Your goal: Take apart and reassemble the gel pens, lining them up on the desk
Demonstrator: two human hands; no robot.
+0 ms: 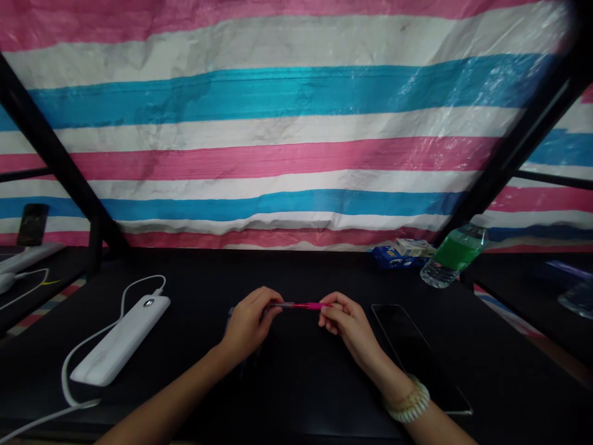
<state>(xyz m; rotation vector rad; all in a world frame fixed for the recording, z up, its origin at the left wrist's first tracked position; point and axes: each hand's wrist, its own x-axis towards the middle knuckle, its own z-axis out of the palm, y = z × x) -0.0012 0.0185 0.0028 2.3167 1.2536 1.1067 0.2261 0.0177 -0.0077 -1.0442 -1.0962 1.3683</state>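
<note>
My left hand (252, 318) and my right hand (347, 324) are both pinching one thin pen (303, 305), one near each end. The pen is in the gap between them, over the smooth black table (296, 383). It is a straight, round stick — pink at my right hand, red in the middle, see-through and grayish by my left. Its long way runs side to side, almost level, with the pink end pointing right. I can't tell which end writes. My right wrist has a bracelet (410, 402) of pale beads. Just beside that hand lies a flat, dark, glassy tablet (417, 352). Past it is a clear plastic bottle (456, 252) with a green wrap. Left of my left hand lies a long white power bank (123, 340) — round at the corners — and a bendy white cable (68, 364). Ahead of both hands hangs a crinkly striped sheet (296, 136).
</note>
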